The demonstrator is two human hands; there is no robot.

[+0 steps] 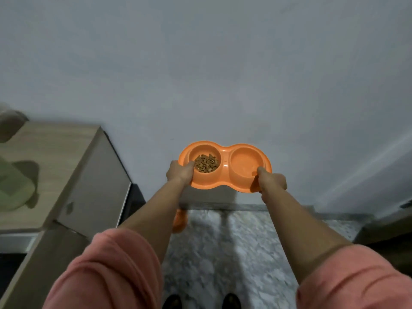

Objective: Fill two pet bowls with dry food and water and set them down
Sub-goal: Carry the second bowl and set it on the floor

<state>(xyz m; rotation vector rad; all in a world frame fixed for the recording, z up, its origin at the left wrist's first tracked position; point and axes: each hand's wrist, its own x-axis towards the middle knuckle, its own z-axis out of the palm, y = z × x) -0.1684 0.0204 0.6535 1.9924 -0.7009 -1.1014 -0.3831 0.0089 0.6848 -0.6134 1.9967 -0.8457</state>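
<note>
the orange double pet bowl (225,167) is held in the air in front of a pale wall (200,74), level or nearly so, above the speckled stone floor (234,253). the left hand (180,173) grasps its left end, thumb over the rim beside the food; the right hand (272,182) grasps the right end, thumb on the rim. the left compartment holds a modest heap of dry kibble (206,163); whether the right compartment holds water cannot be told, since its inside shows only smooth orange. judged state: food filled, water unconfirmed, setting down not yet done. room: open floor lies below and ahead up to the wall base; a wooden cabinet (55,166) stands close on the left, its corner edge near the left forearm; a small orange object (179,221) sits low by that forearm, unidentified.
</note>
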